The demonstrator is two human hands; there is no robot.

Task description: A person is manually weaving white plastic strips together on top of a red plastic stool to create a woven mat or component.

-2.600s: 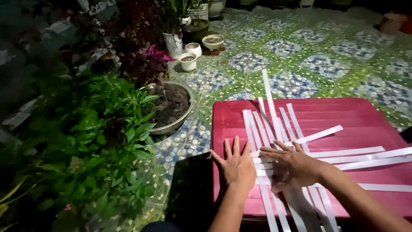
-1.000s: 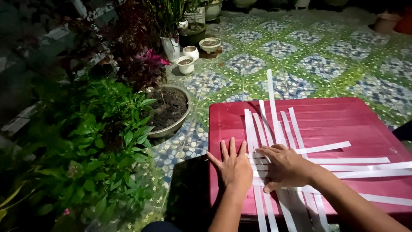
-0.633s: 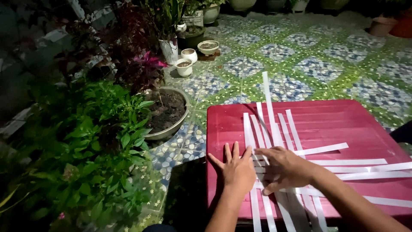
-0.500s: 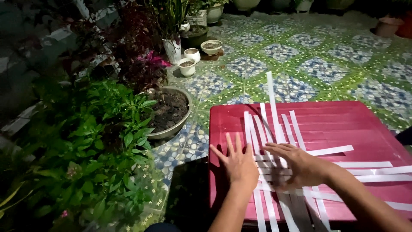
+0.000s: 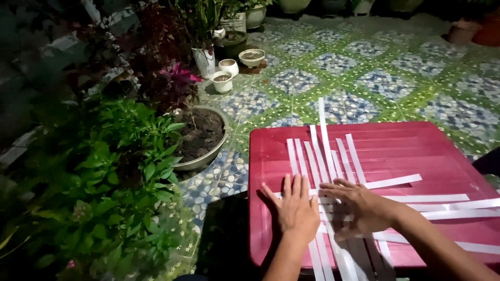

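We're looking at long, flat white paper strips (image 5: 333, 171) interlaced on a red plastic table (image 5: 427, 151): several run away from us, one jutting past the far edge, while others cross them and trail off to the right. Our left hand (image 5: 296, 208) lies flat on the near strips, fingers spread and released, gripping nothing. Our right hand (image 5: 359, 208) sits just beside it, palm down on the crossing, fingers loosely curled over the strips. Left of the table there's a round soil-filled pot (image 5: 200, 138), leafy green plants (image 5: 104, 187) and small white pots (image 5: 226, 75) on the patterned tile floor (image 5: 364, 62).
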